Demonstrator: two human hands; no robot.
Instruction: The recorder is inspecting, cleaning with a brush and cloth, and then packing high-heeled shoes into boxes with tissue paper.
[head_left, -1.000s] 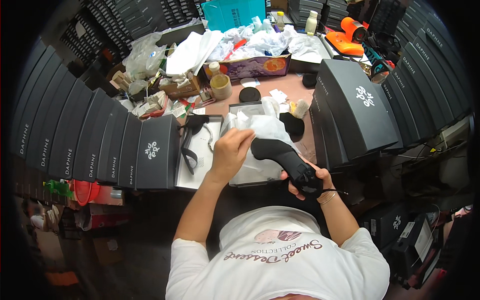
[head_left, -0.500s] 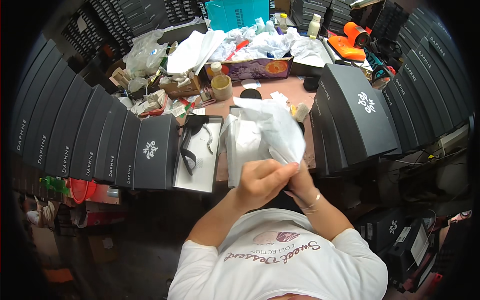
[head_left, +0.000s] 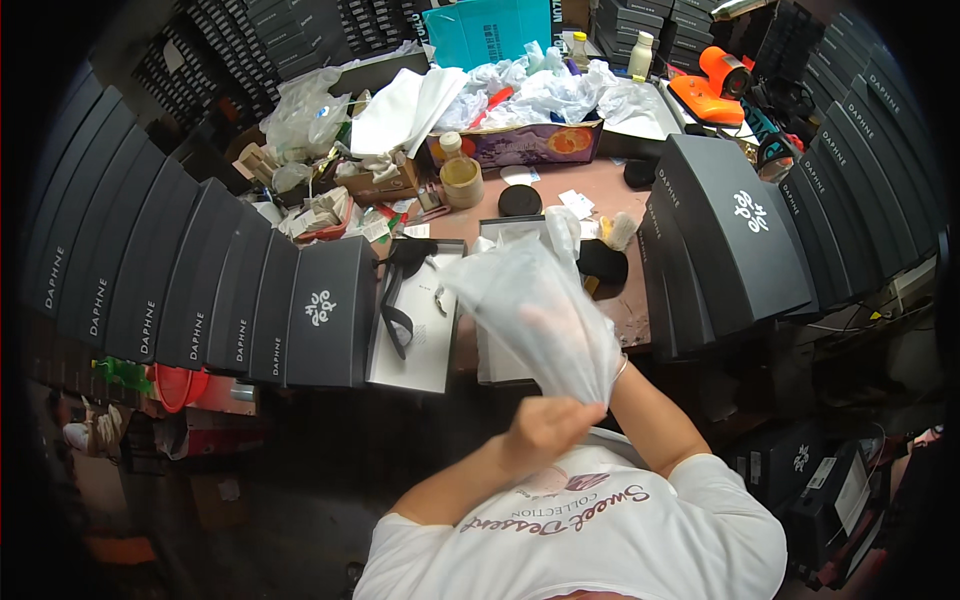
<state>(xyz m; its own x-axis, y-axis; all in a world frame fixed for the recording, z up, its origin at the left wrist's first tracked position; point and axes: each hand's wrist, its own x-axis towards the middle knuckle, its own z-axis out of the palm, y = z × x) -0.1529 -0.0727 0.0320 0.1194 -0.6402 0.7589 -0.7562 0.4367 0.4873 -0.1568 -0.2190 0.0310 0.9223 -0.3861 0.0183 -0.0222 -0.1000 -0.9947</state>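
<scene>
A translucent white bag (head_left: 525, 300) spreads out in front of me, its mouth towards my body. My left hand (head_left: 548, 430) is closed, pinching the gathered edge of the bag at its near end. My right hand (head_left: 627, 380) reaches into the bag up to the wrist; its pinkish shape shows faintly through, but its fingers are not clear. Under the bag lies an open box (head_left: 492, 362), mostly covered, with white paper inside. To its left another open shallow box (head_left: 420, 372) holds a black strappy sandal (head_left: 393, 315) and has a silvery trim piece inside.
Dark shoeboxes stand in rows at left (head_left: 327, 315) and right (head_left: 730, 240). At the back are a purple carton (head_left: 520, 148) full of crumpled paper, a glue jar (head_left: 461, 180), a round black lid (head_left: 520, 201) and an orange device (head_left: 708, 95). A black object (head_left: 603, 262) lies beside the bag.
My right hand has gone into the bag, which has opened out and spread left over the box. My left hand has moved nearer my body, still gripping the bag's edge. The view has shifted slightly.
</scene>
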